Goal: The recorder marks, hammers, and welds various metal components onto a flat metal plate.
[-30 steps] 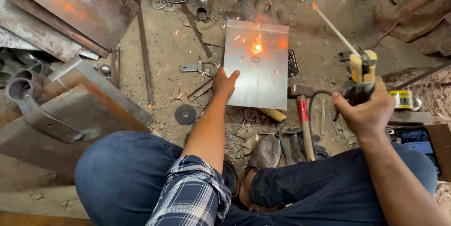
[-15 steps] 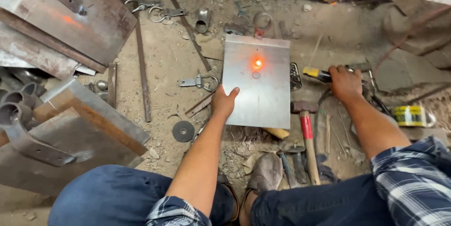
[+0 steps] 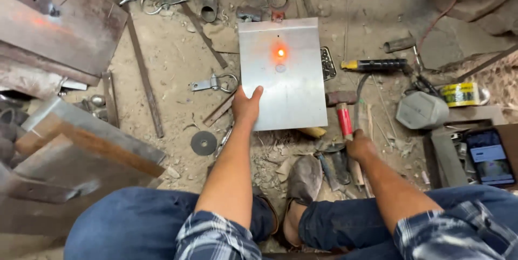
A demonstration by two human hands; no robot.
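1. Dirt floor (image 3: 178, 60) littered: round disc (image 3: 203, 143), rusty bars (image 3: 141, 71), yellow tape roll (image 3: 460, 93).
2. Left hand (image 3: 246, 106) grip pinching the flat shiny steel sheet (image 3: 286, 87), glowing orange spot (image 3: 280, 52) near its top.
3. Right hand (image 3: 360, 146) grip closed around the red-necked wooden hammer (image 3: 344, 117), just right of the sheet.

Both arms are stretched out forward and down from a seated position, forearms bare, plaid sleeves pushed up around the elbows. Left hand (image 3: 246, 104) is out farthest, wrist straight, palm down, thumb sticking off to the right while the fingers (image 3: 239, 98) curl over an edge and grip it. Right hand (image 3: 360, 146) sits lower and closer to the body, knuckles up, closed in a loose fist around a handle. Knees in blue jeans are spread wide underneath.
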